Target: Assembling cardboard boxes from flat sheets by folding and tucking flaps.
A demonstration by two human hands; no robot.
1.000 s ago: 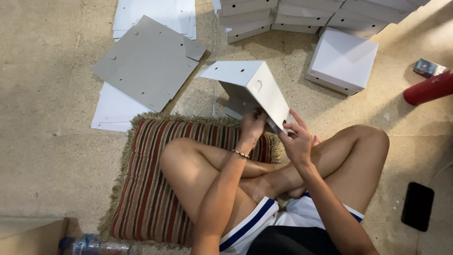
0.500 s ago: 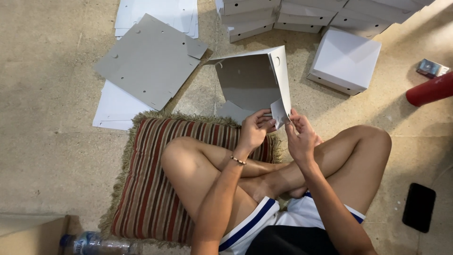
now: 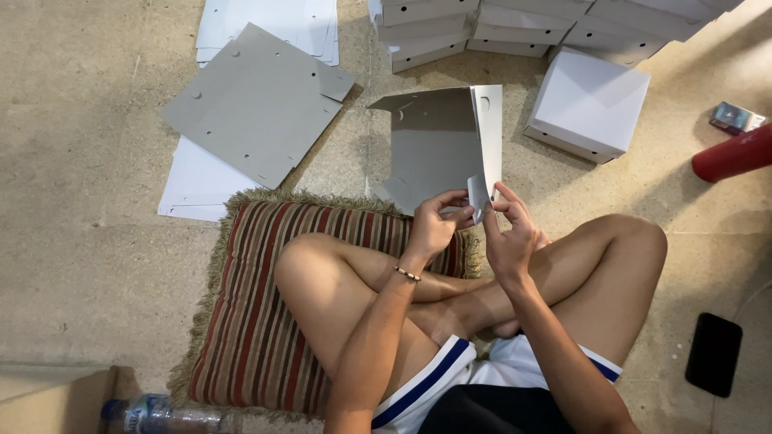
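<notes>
I sit cross-legged on a striped cushion (image 3: pixel 257 321). Both hands hold a partly folded cardboard box blank (image 3: pixel 438 145), grey inside and white outside, tilted up in front of my knees. My left hand (image 3: pixel 434 225) grips its near edge. My right hand (image 3: pixel 511 233) pinches a small white flap at the bottom of the upright side panel (image 3: pixel 489 128).
A flat grey blank (image 3: pixel 253 100) lies on white sheets (image 3: pixel 193 181) at the left. Finished white boxes (image 3: pixel 587 100) are stacked at the top and right. A red cylinder (image 3: pixel 733 153), a black phone (image 3: pixel 713 354) and a water bottle (image 3: pixel 153 416) lie around.
The box blank has swung open, from a white closed shape to showing its grey inside. Both hands have shifted to its lower flap.
</notes>
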